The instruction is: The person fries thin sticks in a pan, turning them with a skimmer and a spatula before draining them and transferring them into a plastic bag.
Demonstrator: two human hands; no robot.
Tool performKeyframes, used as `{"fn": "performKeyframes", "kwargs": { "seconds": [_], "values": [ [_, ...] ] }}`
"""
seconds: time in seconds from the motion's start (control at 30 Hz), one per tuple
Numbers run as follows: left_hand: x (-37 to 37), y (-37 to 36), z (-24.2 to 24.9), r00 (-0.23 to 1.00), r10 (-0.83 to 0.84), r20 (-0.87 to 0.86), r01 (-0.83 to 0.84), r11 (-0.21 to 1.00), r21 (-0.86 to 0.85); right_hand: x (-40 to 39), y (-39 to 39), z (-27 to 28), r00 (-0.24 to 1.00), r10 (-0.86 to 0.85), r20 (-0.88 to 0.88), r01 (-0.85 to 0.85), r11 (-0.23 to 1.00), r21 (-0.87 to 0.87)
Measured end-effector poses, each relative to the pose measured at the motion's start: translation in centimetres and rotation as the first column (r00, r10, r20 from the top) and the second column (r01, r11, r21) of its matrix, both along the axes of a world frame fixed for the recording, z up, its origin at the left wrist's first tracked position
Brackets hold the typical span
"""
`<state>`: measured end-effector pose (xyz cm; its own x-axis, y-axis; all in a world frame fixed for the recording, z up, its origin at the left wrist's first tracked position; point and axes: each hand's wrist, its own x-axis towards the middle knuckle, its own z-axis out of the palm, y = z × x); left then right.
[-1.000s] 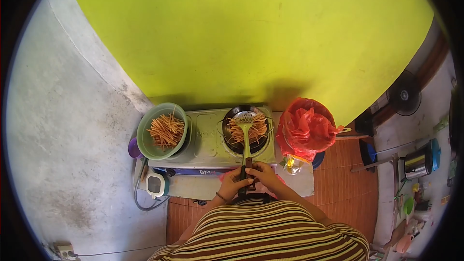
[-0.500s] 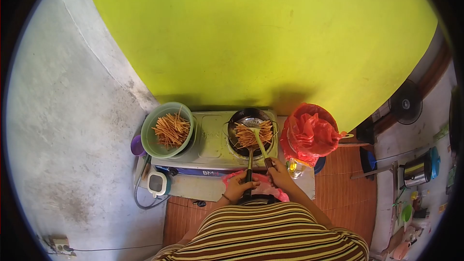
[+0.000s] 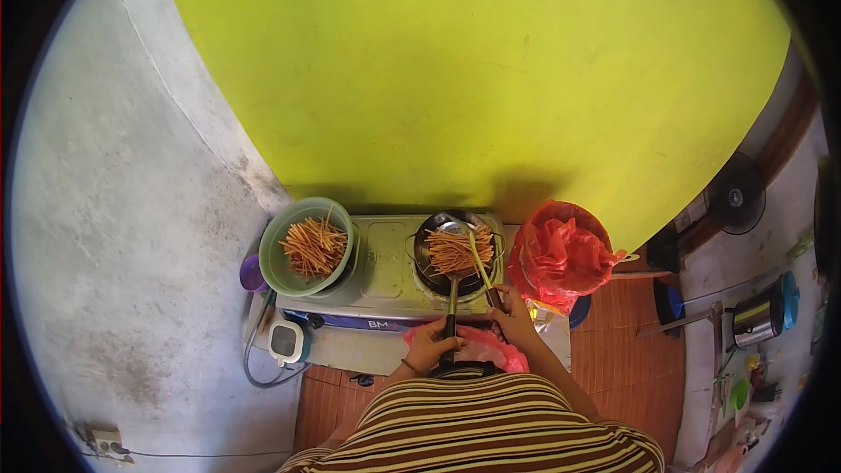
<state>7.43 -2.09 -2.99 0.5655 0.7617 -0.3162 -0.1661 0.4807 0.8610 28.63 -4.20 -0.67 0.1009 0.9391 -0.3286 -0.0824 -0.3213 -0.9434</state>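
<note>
Head view. The left hand (image 3: 431, 346) is closed around the dark handle of the frying pan (image 3: 455, 250), gripping it near its end. The right hand (image 3: 512, 315) is closed around the handle of the slotted spatula (image 3: 473, 250), whose shaft slants up and left so that the perforated blade lies at the far rim of the pan, above the food.

Procedure, as judged from this position: hold the pan handle firm and level so the pan does not slide off the burner. Work the spatula blade under the strips from the far side and draw it toward the near rim. Keep the strokes shallow and inside the rim, since the strips are loose and can spill onto the stove top. Keep the right wrist clear of the pan's edge.

The pan sits on the right burner of a two-burner gas stove (image 3: 385, 267). It holds a loose heap of thin orange-brown fried strips (image 3: 454, 256), lying mostly crosswise; what food they are cannot be told. The pan's inner wall is dark.

On the left burner side stands a green plastic bowl (image 3: 273, 250) holding more strips of the same kind. A red plastic bag (image 3: 561, 250) lines a container just right of the stove. A pink item (image 3: 486, 349) lies near the hands, in front of the stove.
</note>
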Motion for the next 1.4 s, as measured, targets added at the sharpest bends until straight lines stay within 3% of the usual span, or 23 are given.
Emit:
{"fn": "performKeyframes", "kwargs": {
  "seconds": [0.3,0.7,0.8,1.0,1.1,1.17,1.3,1.4],
  "values": [
    [0.2,-0.4,0.0,1.000,-0.015,-0.007,0.015,1.000,0.017,0.7,-0.8,-0.8,0.974,-0.030,-0.227,0.012,0.997,-0.079],
    [0.2,-1.0,1.0,0.999,0.035,0.018,-0.035,0.999,0.017,0.5,-1.6,-0.7,0.970,0.002,-0.242,-0.008,1.000,-0.027],
    [-0.2,-0.8,1.2,0.999,0.044,0.001,-0.044,0.999,0.020,0.3,-1.9,0.1,0.969,-0.049,-0.240,0.075,0.992,0.103],
    [-1.5,-0.1,3.5,0.995,0.080,-0.055,-0.076,0.994,0.077,2.0,-1.9,0.7,0.958,-0.228,-0.175,0.246,0.966,0.086],
    [-2.1,0.2,5.1,0.994,0.093,-0.058,-0.086,0.990,0.114,2.9,-2.3,0.1,0.978,-0.207,0.012,0.206,0.977,0.046],
    [-2.6,0.4,5.5,0.994,0.095,-0.055,-0.089,0.990,0.112,3.2,-2.9,0.3,0.958,-0.120,0.262,0.111,0.993,0.046],
    [-2.9,0.5,6.3,0.991,0.129,-0.039,-0.125,0.987,0.101,3.4,-3.9,0.1,0.761,0.024,0.648,-0.075,0.996,0.052],
    [-3.2,0.5,6.4,0.992,0.119,-0.045,-0.114,0.988,0.100,3.3,-4.3,0.8,0.684,0.102,0.723,-0.202,0.978,0.053]
  ]
}}
